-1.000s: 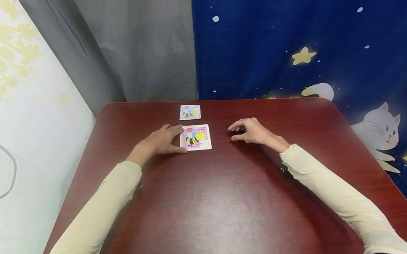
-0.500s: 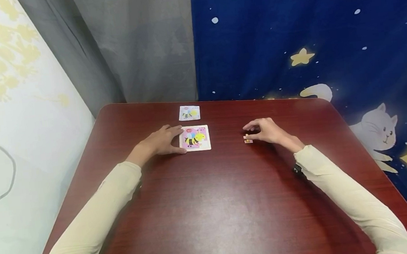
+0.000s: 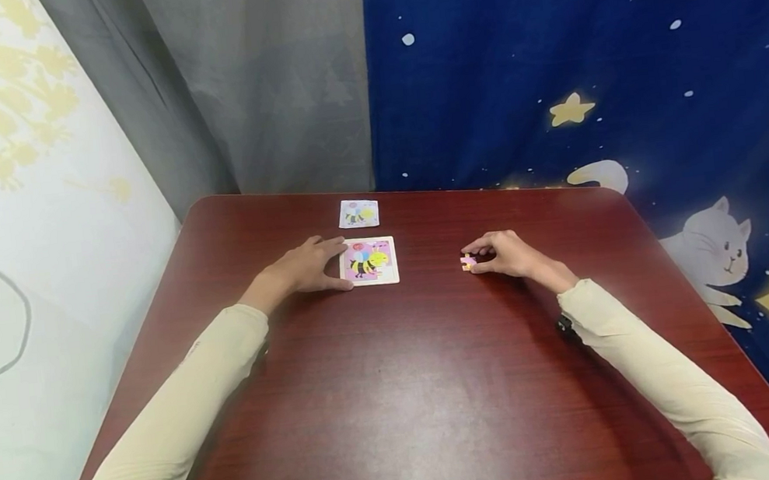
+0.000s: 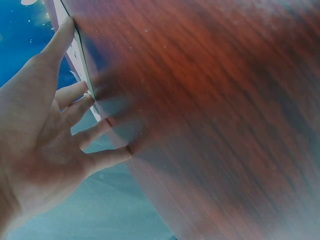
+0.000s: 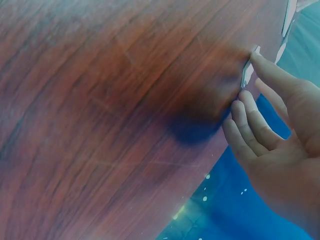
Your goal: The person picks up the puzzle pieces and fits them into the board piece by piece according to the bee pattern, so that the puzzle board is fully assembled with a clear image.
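Observation:
My left hand [image 3: 304,267] lies at the left side of a bee picture puzzle [image 3: 379,273] in a white frame. Its thumb touches the near left corner and its index finger the far left one, with the fingers spread and fairly straight in the left wrist view. Off to the right, my right hand [image 3: 509,253] pinches a small pink and yellow puzzle piece [image 3: 467,262] between thumb and fingertips, low at the tabletop. From the right wrist view, the piece [image 5: 247,71] shows edge-on between the thumb and the fingers.
Behind the puzzle lies a paper card [image 3: 358,214] with a paler picture of the same bee. The dark red wooden table [image 3: 401,395] ends at a grey curtain [image 3: 284,86] and a blue starry curtain [image 3: 481,89]. A light patterned wall [image 3: 41,252] stands at left.
My right hand has moved right and a little nearer, uncovering the puzzle piece, which now shows turned and more pink than half a second ago. The left hand and framed puzzle stay put.

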Available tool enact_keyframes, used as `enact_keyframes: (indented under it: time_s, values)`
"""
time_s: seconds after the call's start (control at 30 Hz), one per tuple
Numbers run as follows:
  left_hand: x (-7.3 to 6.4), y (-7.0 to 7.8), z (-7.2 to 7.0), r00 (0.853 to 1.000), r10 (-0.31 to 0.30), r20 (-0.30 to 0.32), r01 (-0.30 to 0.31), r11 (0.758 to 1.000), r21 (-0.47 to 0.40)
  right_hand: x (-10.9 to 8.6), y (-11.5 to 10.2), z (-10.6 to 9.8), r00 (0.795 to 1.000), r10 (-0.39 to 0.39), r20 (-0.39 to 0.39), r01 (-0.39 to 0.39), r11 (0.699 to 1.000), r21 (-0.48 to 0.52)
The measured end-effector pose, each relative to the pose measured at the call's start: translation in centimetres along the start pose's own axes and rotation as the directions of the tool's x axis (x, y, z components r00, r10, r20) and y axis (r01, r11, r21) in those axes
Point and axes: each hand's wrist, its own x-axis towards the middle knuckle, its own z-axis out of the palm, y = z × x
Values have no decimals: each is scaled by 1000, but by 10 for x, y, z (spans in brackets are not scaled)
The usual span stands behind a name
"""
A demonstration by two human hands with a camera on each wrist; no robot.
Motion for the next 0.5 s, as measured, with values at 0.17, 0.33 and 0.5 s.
enact_keyframes:
  time_s: [0.17,0.33,0.5]
  values:
    - [1,1,0,1000,-6,4,6,1000,9,2,-3,4,999,-31,-9,31,999,-17]
    - [1,1,1,1000,-8,3,8,1000,7,5,-7,8,998,-65,-22,64,997,-39]
    - [1,1,1,1000,-11,5,11,1000,15,13,-15,14,997,-81,-16,80,995,-58]
